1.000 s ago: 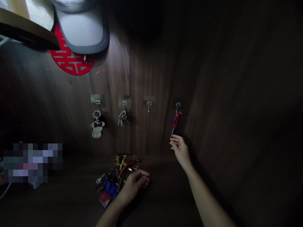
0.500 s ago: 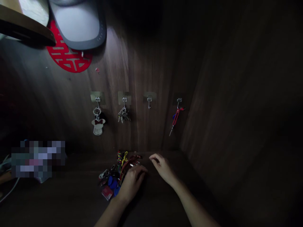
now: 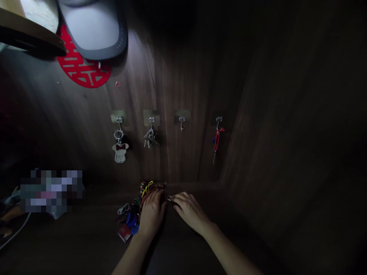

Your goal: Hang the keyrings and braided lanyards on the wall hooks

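Both hands meet over a tangled pile of keys & lanyards [image 3: 134,214] on the dim surface [image 3: 71,244], left hand [image 3: 151,214] cupped on it, right hand [image 3: 187,210] loosely open beside: cords could snag, dragging tags off the edge.

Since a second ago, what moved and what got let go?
The right hand let go of the red lanyard key on the fourth hook, dropped to the shelf and now rests beside the left hand. The left hand slid forward onto the pile of keychains. The lanyard key now hangs free. Unchanged: the bow keychain, the key bunch and the bare third hook.
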Action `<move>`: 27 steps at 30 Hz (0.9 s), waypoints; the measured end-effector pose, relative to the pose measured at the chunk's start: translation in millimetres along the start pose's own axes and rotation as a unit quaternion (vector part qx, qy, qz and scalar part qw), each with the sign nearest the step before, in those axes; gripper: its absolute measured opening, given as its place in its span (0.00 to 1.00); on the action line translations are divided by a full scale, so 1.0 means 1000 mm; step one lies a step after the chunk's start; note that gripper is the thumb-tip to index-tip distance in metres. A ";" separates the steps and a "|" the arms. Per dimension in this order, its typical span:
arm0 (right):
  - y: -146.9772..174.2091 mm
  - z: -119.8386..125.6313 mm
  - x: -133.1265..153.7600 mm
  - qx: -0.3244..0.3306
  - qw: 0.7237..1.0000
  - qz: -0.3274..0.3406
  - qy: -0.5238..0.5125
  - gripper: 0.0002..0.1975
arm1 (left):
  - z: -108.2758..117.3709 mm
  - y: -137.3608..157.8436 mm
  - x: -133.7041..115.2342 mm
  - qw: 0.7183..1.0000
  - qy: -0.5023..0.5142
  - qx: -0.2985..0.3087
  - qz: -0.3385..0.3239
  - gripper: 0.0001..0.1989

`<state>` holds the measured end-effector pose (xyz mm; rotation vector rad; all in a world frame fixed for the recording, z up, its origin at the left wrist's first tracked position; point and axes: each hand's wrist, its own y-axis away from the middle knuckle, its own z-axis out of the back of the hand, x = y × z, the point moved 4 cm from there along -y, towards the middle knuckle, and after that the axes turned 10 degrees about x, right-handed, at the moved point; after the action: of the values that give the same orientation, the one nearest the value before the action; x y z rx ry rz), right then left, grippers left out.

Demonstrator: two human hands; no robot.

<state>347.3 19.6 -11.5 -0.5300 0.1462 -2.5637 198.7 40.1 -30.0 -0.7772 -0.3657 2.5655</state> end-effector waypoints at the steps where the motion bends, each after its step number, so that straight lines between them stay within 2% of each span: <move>1: 0.000 0.000 -0.002 -0.004 1.000 -0.002 0.001 0.11 | 0.001 0.000 0.001 1.000 -0.019 -0.002 0.011 0.19; 4: 0.000 0.000 -0.009 -0.011 1.000 -0.007 0.009 0.07 | 0.001 0.000 0.001 0.996 -0.071 0.011 0.045 0.18; 7: -0.001 -0.001 -0.013 -0.014 1.000 -0.013 0.012 0.07 | 0.003 0.001 -0.004 0.993 -0.104 0.036 0.050 0.15; 14: -0.004 -0.006 -0.016 -0.008 1.000 -0.015 -0.002 0.07 | 0.009 0.000 -0.008 0.994 -0.090 0.049 0.050 0.06; 16: -0.004 -0.005 -0.016 -0.006 1.000 -0.020 -0.011 0.07 | 0.010 -0.001 -0.009 0.998 -0.046 0.036 0.038 0.07; 19: -0.003 -0.003 -0.015 -0.004 0.999 -0.034 -0.020 0.09 | 0.010 -0.003 -0.012 0.995 0.091 0.027 0.015 0.08; 23: -0.002 -0.001 -0.009 -0.012 0.999 -0.029 -0.026 0.10 | 0.008 -0.003 -0.016 0.963 0.269 0.028 0.019 0.08; 27: -0.002 0.001 -0.003 -0.039 0.997 -0.006 -0.064 0.02 | 0.011 -0.004 -0.024 0.928 0.371 0.025 0.022 0.10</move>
<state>348.8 23.3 -11.4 -0.7235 0.1995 -2.5352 212.0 31.0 -8.4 -1.6491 -0.0349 2.0924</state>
